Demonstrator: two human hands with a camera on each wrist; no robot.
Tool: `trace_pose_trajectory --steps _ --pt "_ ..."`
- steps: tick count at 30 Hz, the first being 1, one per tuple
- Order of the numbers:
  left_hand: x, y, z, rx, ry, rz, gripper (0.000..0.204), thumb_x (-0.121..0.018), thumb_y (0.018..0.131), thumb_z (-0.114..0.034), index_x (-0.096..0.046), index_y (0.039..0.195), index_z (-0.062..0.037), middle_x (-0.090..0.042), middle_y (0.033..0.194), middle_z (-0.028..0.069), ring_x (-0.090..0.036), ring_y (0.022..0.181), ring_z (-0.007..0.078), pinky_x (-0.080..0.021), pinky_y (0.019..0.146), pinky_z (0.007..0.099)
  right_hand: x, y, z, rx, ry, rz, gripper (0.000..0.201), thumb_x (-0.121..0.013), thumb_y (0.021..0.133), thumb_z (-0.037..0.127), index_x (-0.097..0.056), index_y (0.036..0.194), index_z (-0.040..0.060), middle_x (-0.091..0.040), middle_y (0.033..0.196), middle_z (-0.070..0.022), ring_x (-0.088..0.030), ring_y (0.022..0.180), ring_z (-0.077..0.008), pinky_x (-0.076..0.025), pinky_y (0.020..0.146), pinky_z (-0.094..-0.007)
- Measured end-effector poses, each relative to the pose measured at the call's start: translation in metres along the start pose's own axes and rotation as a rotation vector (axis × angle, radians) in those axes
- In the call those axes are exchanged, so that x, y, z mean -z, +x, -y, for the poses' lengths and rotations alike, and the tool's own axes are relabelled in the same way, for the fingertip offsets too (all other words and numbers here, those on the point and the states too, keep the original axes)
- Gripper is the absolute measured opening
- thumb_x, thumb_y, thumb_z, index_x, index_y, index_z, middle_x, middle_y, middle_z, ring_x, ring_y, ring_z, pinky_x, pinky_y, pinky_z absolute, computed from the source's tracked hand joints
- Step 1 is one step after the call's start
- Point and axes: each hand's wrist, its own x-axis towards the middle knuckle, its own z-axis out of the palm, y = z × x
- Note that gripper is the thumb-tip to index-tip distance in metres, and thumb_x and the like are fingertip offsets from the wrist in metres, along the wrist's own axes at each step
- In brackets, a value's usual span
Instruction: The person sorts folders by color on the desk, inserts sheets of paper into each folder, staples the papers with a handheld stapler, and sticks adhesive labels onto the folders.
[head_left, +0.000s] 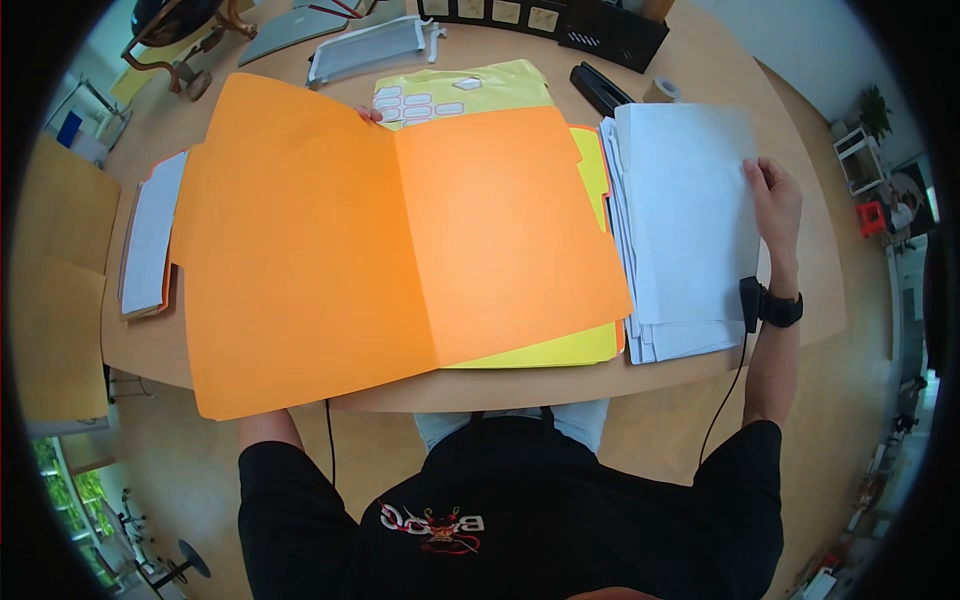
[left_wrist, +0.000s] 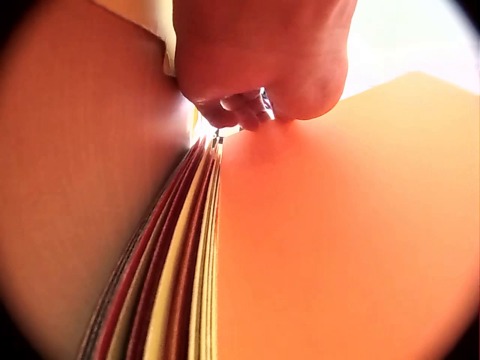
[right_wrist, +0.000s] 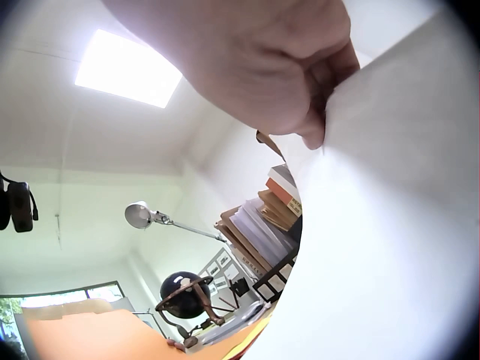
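Black shirt (head_left: 620, 520) is sitting closest to my head camera, filling the bottom of the feed. Just past it, an orange folder (head_left: 410, 245) is lying spread open, left panel overhanging the near edge of the surface (head_left: 820, 310). Right panel is covering yellow folders (head_left: 540, 350); they're poking out along its right side and bottom.

Left hand (left_wrist: 262, 60): it's reaching under the left panel, fingertips just showing at the folder's top edge, by the crease. On the left wrist feed I'm seeing fingers curling against the orange side, beside some stacked folder edges (left_wrist: 180, 255). Glare and overlap are hiding the contact, so I can't tell if they're clamping anything.

Right hand (head_left: 778, 200): thumb and fingers are pinching the right edge of the white papers (head_left: 685, 220), upper half. That pile is sitting just right of the orange folder, sheets jutting out unevenly at left and bottom. A black strap (head_left: 782, 308) is wrapping that wrist, a cable (head_left: 725, 395) trailing down.

Farther back, a pale yellow envelope (head_left: 510, 85) with white labels (head_left: 415, 100) is showing above the folder's top edge. A black stapler (head_left: 600, 90) and a tape roll (head_left: 656, 96) are sitting beyond the papers. Left of the envelope I'm getting a plastic tray (head_left: 368, 52), then a dark globe (head_left: 175, 22). A paper bundle (head_left: 155, 235) is lying at the folder's left. Right wrist feed is also catching a lamp (right_wrist: 139, 215).
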Motion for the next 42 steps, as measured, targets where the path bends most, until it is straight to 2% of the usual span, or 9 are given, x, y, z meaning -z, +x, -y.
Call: trace_pose_trajectory --steps 6,9,12,17,20,25,37,40,42 --pt "-0.001 -0.004 -0.003 0.012 0.043 0.01 0.022 -0.056 0.099 -0.037 -0.064 0.109 -0.0196 -0.057 0.136 0.0112 -0.037 0.142 0.028 -0.031 0.116 0.0521 0.038 0.022 0.015 0.129 0.141 -0.08 0.031 -0.061 0.1 0.029 -0.068 0.107 -0.0007 -0.068 0.088 -0.0018 -0.057 0.08 -0.0079 -0.046 0.075 -0.0237" --pt "-0.001 -0.013 -0.012 0.012 0.073 0.001 0.022 -0.056 0.099 -0.037 -0.064 0.109 -0.0194 -0.057 0.136 0.0111 -0.037 0.142 0.028 -0.031 0.116 0.0519 0.057 0.034 0.038 -0.017 0.212 -0.227 0.031 -0.061 0.1 0.029 -0.068 0.109 -0.0006 -0.069 0.093 -0.0009 -0.058 0.084 -0.0072 -0.046 0.077 -0.0222" --pt "-0.002 -0.018 -0.022 0.013 0.11 -0.001 0.022 -0.056 0.099 -0.037 -0.064 0.109 -0.0192 -0.057 0.136 0.0111 -0.037 0.142 0.0279 -0.031 0.116 0.0516 0.049 0.047 0.044 -0.069 0.398 -0.083 0.032 -0.062 0.1 0.029 -0.069 0.109 -0.0009 -0.069 0.095 -0.0013 -0.059 0.085 -0.0067 -0.046 0.077 -0.0214" --pt "-0.008 -0.016 -0.031 0.016 0.16 0.01 0.022 -0.056 0.099 -0.037 -0.064 0.11 -0.0189 -0.057 0.136 0.011 -0.038 0.141 0.0278 -0.032 0.116 0.0513 -0.028 0.018 0.086 -0.05 0.401 0.261 0.028 -0.063 0.098 0.025 -0.068 0.104 -0.0019 -0.068 0.089 -0.0019 -0.058 0.079 -0.0069 -0.047 0.073 -0.022" --pt "-0.012 -0.014 -0.035 0.019 0.186 0.022 0.022 -0.056 0.099 -0.036 -0.064 0.11 -0.0188 -0.057 0.136 0.0109 -0.038 0.141 0.0277 -0.032 0.116 0.051 -0.077 -0.005 0.115 -0.064 0.42 0.345 0.024 -0.063 0.097 0.022 -0.066 0.097 -0.0022 -0.063 0.079 -0.0009 -0.052 0.071 -0.0061 -0.042 0.065 -0.0233" --pt "-0.02 -0.011 -0.041 0.02 0.231 0.042 0.023 -0.056 0.099 -0.036 -0.064 0.111 -0.0185 -0.057 0.136 0.0108 -0.038 0.141 0.0276 -0.032 0.116 0.0506 -0.122 -0.018 0.124 -0.041 0.454 0.462 0.025 -0.063 0.096 0.022 -0.065 0.097 -0.0032 -0.063 0.079 -0.0028 -0.052 0.07 -0.0071 -0.043 0.065 -0.0249" --pt "-0.017 -0.034 -0.041 -0.008 0.296 0.008 0.023 -0.056 0.1 -0.035 -0.065 0.112 -0.0178 -0.058 0.136 0.0106 -0.039 0.14 0.0273 -0.032 0.116 0.0497 -0.105 -0.03 0.143 -0.14 0.32 0.663 0.028 -0.065 0.094 0.027 -0.066 0.097 -0.0008 -0.06 0.072 -0.0002 -0.049 0.056 -0.0056 -0.041 0.052 -0.0243" --pt "-0.02 -0.034 -0.038 -0.003 0.311 0.011 0.023 -0.056 0.1 -0.035 -0.065 0.113 -0.0176 -0.058 0.136 0.0105 -0.04 0.14 0.0273 -0.032 0.116 0.0495 -0.105 -0.028 0.137 -0.13 0.286 0.697 0.032 -0.065 0.094 0.03 -0.066 0.102 -0.0008 -0.064 0.076 -0.0024 -0.055 0.058 -0.0067 -0.044 0.054 -0.0237" --pt "-0.022 -0.034 -0.038 -0.001 0.327 0.013 0.024 -0.056 0.1 -0.035 -0.065 0.113 -0.0175 -0.058 0.136 0.0105 -0.04 0.14 0.0272 -0.032 0.116 0.0494 -0.099 -0.027 0.144 -0.11 0.143 0.626 0.038 -0.067 0.093 0.034 -0.067 0.108 -0.001 -0.068 0.081 -0.0083 -0.064 0.067 -0.013 -0.05 0.062 -0.027"
